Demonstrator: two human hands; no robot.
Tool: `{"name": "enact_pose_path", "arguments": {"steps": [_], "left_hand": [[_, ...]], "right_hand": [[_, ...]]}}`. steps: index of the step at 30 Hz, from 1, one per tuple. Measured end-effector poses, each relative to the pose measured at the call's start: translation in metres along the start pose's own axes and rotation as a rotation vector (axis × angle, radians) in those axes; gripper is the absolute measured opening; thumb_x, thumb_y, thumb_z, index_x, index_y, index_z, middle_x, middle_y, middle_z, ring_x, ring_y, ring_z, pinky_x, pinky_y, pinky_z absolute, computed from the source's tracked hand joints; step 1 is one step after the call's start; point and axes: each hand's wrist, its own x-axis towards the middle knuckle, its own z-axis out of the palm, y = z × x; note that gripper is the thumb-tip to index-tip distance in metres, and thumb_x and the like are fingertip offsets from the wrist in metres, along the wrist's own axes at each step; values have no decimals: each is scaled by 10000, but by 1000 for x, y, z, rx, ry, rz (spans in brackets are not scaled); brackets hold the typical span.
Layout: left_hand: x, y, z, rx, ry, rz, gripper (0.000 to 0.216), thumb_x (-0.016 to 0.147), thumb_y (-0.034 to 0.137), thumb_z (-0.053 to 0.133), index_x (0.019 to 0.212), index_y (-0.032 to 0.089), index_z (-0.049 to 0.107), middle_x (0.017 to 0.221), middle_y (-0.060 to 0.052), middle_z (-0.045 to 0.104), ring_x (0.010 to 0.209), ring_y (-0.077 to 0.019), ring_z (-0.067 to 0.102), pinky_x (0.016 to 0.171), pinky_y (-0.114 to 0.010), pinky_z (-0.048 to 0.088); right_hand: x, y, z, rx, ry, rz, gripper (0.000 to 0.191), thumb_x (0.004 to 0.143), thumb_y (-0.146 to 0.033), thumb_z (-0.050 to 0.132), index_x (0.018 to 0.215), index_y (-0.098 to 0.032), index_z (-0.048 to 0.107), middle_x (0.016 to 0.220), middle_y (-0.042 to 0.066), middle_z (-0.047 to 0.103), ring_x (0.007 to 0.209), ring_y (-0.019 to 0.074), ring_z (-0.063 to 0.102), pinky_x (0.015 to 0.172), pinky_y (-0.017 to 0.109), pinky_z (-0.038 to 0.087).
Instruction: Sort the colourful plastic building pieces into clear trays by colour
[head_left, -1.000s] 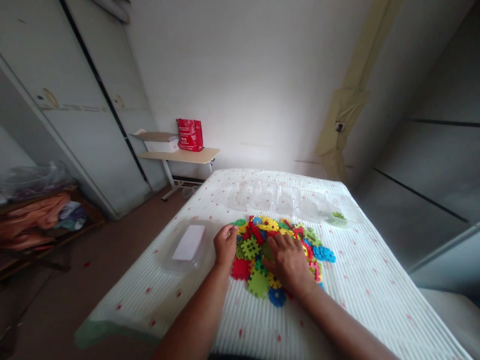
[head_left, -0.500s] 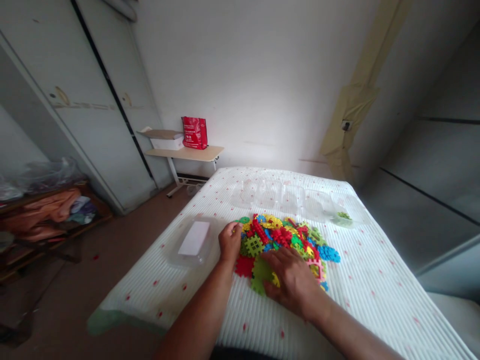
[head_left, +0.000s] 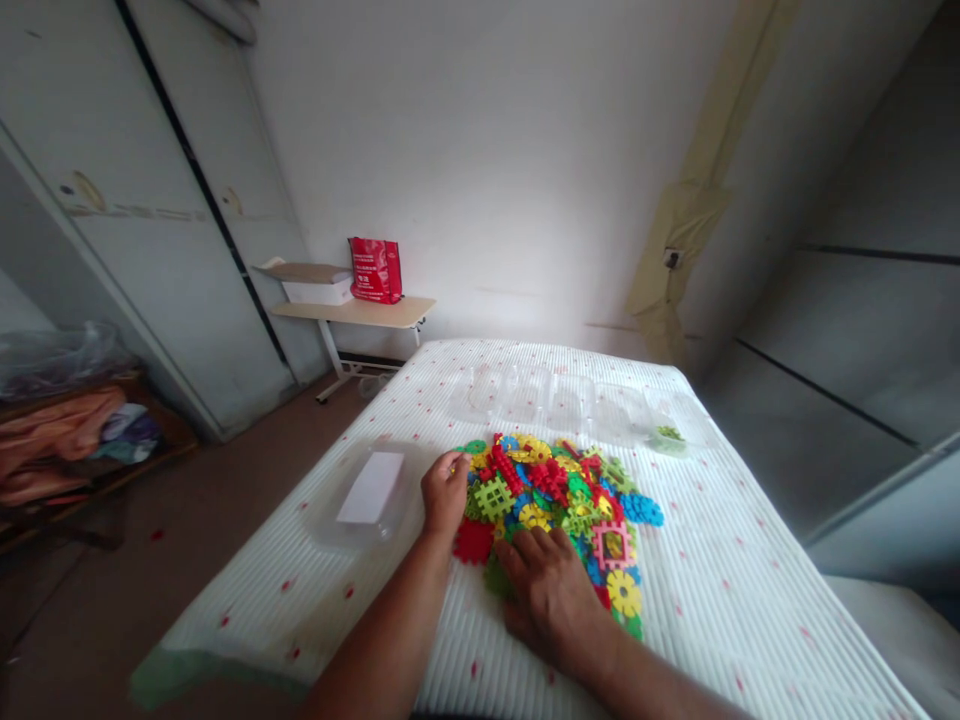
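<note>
A heap of colourful plastic building pieces (head_left: 550,480) lies on the cloth in front of me. My left hand (head_left: 445,492) is at the heap's left edge, its fingers pinched together; anything between them is too small to make out. Below it lies a red square piece (head_left: 472,542). At the heap's near side my right hand (head_left: 551,590) is bent over a green square piece (head_left: 495,577), which it partly covers and seems to grip. Right of that hand are a pink square frame piece (head_left: 600,548) and a yellow flower-shaped piece (head_left: 623,594).
Clear plastic containers (head_left: 570,402) stand in a row at the back; the rightmost holds small green pieces (head_left: 669,433). To the left is a clear box (head_left: 321,530) with a white rectangle (head_left: 373,487) on it. A side table (head_left: 360,311) carries a red bag (head_left: 376,270).
My right hand has moved down and left, drawing the green square piece nearer and uncovering the yellow flower piece. My left hand stays pinched at the heap. The whole view has shifted slightly.
</note>
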Motion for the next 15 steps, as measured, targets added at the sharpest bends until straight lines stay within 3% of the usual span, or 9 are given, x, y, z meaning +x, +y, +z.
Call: {"name": "enact_pose_path", "arguments": {"steps": [4, 9, 12, 15], "left_hand": [[2, -4, 0, 1, 6, -15, 288, 732, 411, 537, 782, 155, 661, 727, -49, 678, 714, -186, 604, 658, -257, 461], [4, -11, 1, -18, 11, -4, 301, 723, 417, 543, 800, 158, 678, 728, -54, 693, 708, -193, 620, 651, -263, 476], [3, -13, 1, -29, 12, 0, 319, 724, 420, 543, 824, 151, 682, 751, -67, 699, 728, -202, 627, 671, -274, 483], [3, -12, 1, -34, 6, -1, 327, 719, 422, 543, 835, 150, 683, 764, -70, 701, 739, -207, 630, 680, -280, 488]], "right_hand": [[-1, 4, -12, 67, 44, -34, 500, 669, -343, 637, 1141, -210, 540, 983, 68, 603, 923, 250, 482, 835, 401, 334], [-2, 21, -24, 143, 173, -29, 525, 688, -297, 596, 1201, -216, 519, 1071, 79, 599, 945, 241, 513, 846, 394, 368], [-2, 57, -42, 166, 320, 101, 467, 732, -304, 571, 1187, -202, 543, 1083, 93, 611, 959, 237, 544, 846, 380, 398], [-4, 119, -68, 157, 476, 340, 389, 791, -372, 520, 1132, -191, 576, 1012, 85, 638, 863, 204, 591, 763, 322, 443]]}}
